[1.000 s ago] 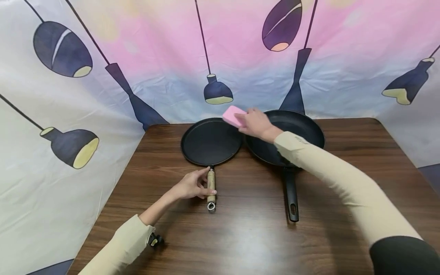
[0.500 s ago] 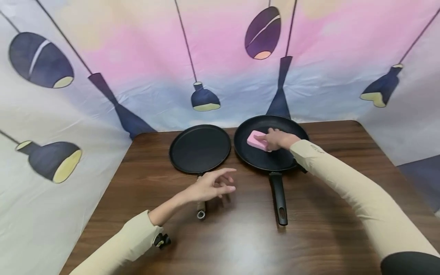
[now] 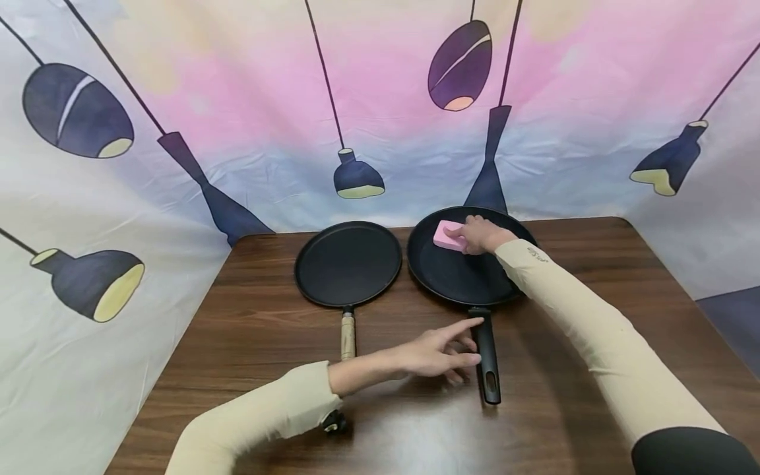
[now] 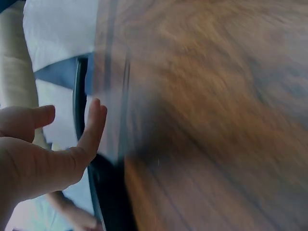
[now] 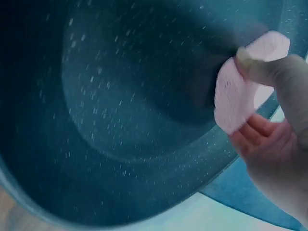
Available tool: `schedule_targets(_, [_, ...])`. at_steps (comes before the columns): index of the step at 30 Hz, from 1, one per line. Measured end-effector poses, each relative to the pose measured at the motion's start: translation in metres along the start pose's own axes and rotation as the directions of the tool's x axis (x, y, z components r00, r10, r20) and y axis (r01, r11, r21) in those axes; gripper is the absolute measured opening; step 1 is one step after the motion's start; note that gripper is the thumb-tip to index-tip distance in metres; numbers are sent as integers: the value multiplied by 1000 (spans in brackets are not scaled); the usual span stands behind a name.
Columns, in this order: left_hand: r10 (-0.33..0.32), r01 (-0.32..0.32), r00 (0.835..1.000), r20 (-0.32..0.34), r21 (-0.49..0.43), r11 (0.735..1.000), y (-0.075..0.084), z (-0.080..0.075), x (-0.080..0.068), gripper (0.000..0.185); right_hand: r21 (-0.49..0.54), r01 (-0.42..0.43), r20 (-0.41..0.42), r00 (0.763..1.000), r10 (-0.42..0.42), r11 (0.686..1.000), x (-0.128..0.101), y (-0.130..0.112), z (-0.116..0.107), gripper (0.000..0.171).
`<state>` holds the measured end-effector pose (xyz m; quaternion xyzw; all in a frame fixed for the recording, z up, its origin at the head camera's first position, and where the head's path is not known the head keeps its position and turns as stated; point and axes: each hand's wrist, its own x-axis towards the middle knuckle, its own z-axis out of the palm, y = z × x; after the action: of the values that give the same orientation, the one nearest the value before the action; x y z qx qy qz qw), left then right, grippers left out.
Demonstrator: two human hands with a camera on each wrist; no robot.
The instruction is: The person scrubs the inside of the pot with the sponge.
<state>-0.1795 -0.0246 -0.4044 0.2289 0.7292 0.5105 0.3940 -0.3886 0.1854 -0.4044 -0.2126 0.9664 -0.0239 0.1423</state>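
Observation:
Two black pans lie side by side on a brown wooden table (image 3: pixel 594 277). The flat pan (image 3: pixel 348 264) on the left has a wooden handle (image 3: pixel 348 335). The deeper frying pan (image 3: pixel 469 260) on the right has a black handle (image 3: pixel 488 356). My right hand (image 3: pixel 479 235) grips a pink sponge (image 3: pixel 448 236) (image 5: pixel 243 91) against the far inside of the frying pan (image 5: pixel 120 120). My left hand (image 3: pixel 442 353) (image 4: pixel 43 154) hovers with its fingers spread, the fingertips at the left side of the black handle.
A cloth backdrop (image 3: pixel 178 99) printed with dark hanging lamps rises behind and to the left of the table. The table's near half is bare wood.
My left hand left the wooden handle and swept right to the black handle. My right hand carried the pink sponge from above the pans' rims into the frying pan.

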Motion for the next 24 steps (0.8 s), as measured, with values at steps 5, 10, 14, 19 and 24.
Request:
schedule_targets(5, [-73, 78, 997, 29, -252, 965, -1, 18, 17, 72, -144, -45, -97, 995, 31, 988, -4, 5, -1, 60])
schedule_targets(10, [-109, 123, 992, 58, -391, 912, -5, 27, 22, 73, -245, -99, -149, 987, 63, 964, -9, 16, -2, 51])
schedule_targets(14, [-92, 111, 994, 63, -449, 887, -8, 29, 25, 71, -299, -132, -164, 983, 86, 945, -15, 29, -7, 38])
schedule_targets(19, [-80, 91, 996, 44, -490, 867, -11, 28, 26, 72, -327, -132, -163, 983, 82, 936, -35, 40, -16, 36])
schedule_targets(24, [-83, 79, 996, 14, -512, 856, -11, 26, 25, 74, -299, -133, -6, 990, 138, 945, -61, 36, -34, 35])
